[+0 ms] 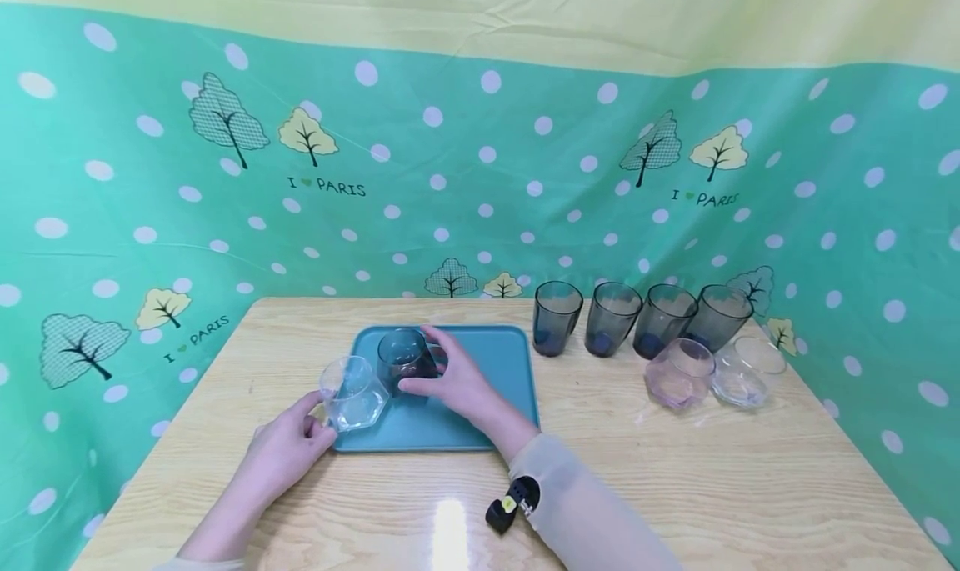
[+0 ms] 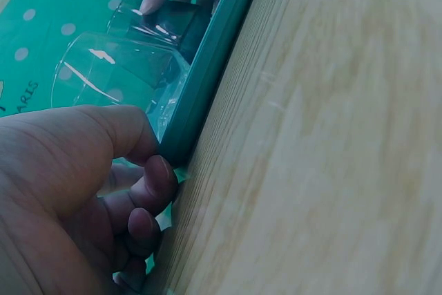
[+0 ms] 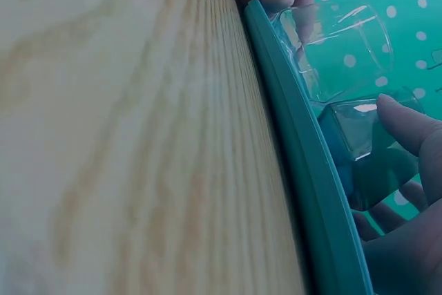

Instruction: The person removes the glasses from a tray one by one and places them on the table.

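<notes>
A clear glass (image 1: 355, 404) with a faceted base stands at the left front of the blue tray (image 1: 480, 421). My left hand (image 1: 288, 442) is at the tray's front left corner beside this glass; its thumb and a finger pinch the tray's corner in the left wrist view (image 2: 90, 177). Behind and to the right of the clear glass, on the tray, is a dark tinted glass (image 1: 401, 358). My right hand (image 1: 461, 379) grips it from the right, thumb at the front and fingers behind. The right wrist view shows the thumb against its side.
Several dark tinted glasses (image 1: 557, 317) stand in a row right of the tray. In front of their right end are a pinkish faceted glass (image 1: 678, 375) and a clear faceted glass (image 1: 742, 379). A polka-dot cloth (image 1: 487, 179) hangs behind the wooden table (image 1: 615, 471).
</notes>
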### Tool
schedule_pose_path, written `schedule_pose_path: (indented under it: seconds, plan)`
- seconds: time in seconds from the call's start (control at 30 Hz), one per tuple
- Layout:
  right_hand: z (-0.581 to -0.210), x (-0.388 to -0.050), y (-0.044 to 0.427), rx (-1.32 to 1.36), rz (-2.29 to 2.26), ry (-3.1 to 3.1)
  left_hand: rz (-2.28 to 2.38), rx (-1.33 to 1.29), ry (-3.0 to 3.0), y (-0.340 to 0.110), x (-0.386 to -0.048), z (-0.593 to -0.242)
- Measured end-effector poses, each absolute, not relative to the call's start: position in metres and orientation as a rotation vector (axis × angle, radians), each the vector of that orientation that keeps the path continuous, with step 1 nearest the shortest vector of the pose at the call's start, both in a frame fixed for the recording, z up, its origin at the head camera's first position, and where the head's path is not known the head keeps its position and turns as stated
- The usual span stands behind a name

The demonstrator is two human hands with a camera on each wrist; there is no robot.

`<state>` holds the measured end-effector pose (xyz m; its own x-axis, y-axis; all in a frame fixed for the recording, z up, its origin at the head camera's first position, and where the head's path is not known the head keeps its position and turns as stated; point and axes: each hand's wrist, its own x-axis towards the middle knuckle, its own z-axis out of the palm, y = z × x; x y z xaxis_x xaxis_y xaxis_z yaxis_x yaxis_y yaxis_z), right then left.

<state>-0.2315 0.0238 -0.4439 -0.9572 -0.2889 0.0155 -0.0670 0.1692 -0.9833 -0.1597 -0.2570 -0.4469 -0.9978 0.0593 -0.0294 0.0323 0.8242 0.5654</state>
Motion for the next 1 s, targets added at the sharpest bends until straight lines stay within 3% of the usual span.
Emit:
schedule_pose_path:
  seconds: [1.0]
  plan:
    - [-0.462, -0.235, 0.017, -0.441, -1.786, 2.366, 0.913, 0.084, 2.968, -0.257, -0.159, -0.447]
